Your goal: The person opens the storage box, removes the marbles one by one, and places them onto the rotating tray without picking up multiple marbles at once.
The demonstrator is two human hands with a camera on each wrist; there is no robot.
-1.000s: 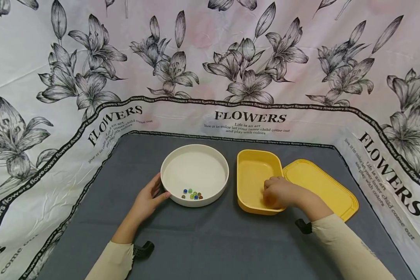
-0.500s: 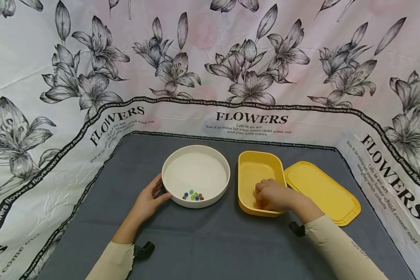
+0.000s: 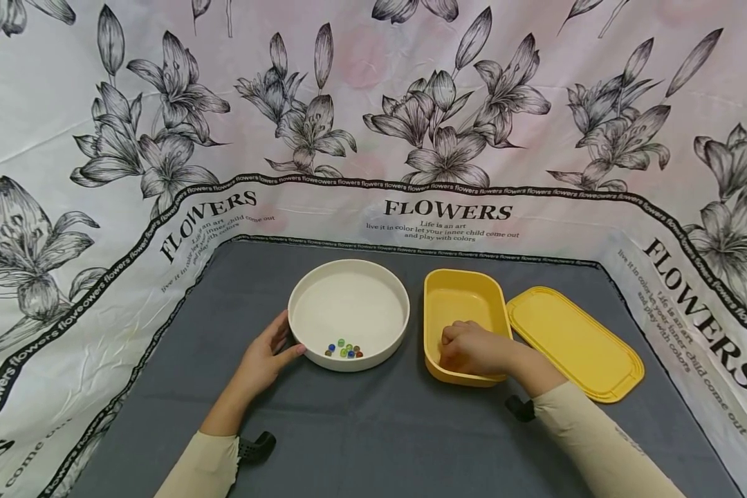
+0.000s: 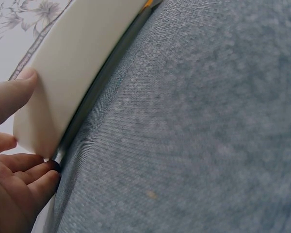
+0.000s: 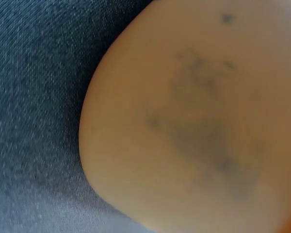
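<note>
In the head view, my left hand touches the left side of a round white dish. The left wrist view has its thumb against the dish wall and the other fingers along the lower edge. Several coloured glass marbles lie at the dish's near side. My right hand reaches into the near end of a yellow rectangular container, its fingers bent downward. Its fingertips and whatever they touch are hidden. A blurred orange-tan curved surface with dark smudges takes up most of the right wrist view.
A yellow lid lies flat to the right of the container, under the right forearm's far side. The dish and container stand apart on a grey cloth. A white flower-printed cloth borders it at the back and sides.
Inside the yellow container, my right hand has moved left and slightly toward the near end. The left hand stays at the dish, and the marbles lie much as before.
</note>
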